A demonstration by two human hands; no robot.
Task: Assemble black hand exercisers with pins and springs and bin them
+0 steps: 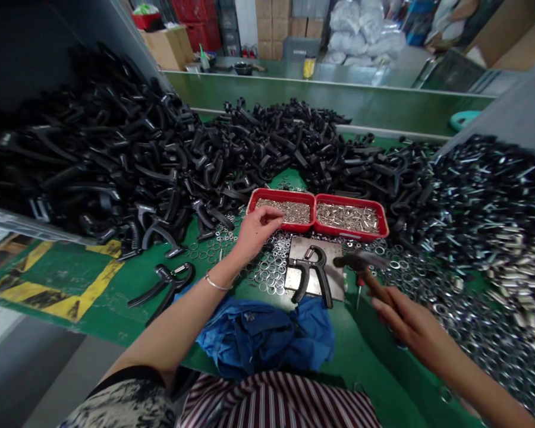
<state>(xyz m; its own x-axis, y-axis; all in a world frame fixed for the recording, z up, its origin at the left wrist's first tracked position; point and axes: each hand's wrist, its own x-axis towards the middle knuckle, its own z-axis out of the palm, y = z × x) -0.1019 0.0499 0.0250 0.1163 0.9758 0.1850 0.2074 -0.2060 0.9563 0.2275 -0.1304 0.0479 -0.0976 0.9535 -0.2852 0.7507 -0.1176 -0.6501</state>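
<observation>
My left hand (pixel 259 230) is over the front edge of a red tray (pixel 248 209) of tiny metal parts. Its thumb and forefinger are pinched together; whatever they hold is too small to make out. My right hand (pixel 405 315) grips the wooden handle of a hammer (pixel 361 260), its head raised near the right side of a steel plate (pixel 339 285). On that plate lies a black hand gripper (pixel 310 270) with a spring at its top. Another black hand gripper (pixel 167 285) rests to the left of my forearm.
A second red tray (pixel 386 223) holds small metal pins. Black handles (pixel 249 142) are heaped behind and left. Loose rings (pixel 270 270) and metal sleeves (pixel 524 267) cover parts of the bench. A blue cloth (pixel 258 339) lies in front; a red-handled screwdriver (pixel 359 285) is beside the plate.
</observation>
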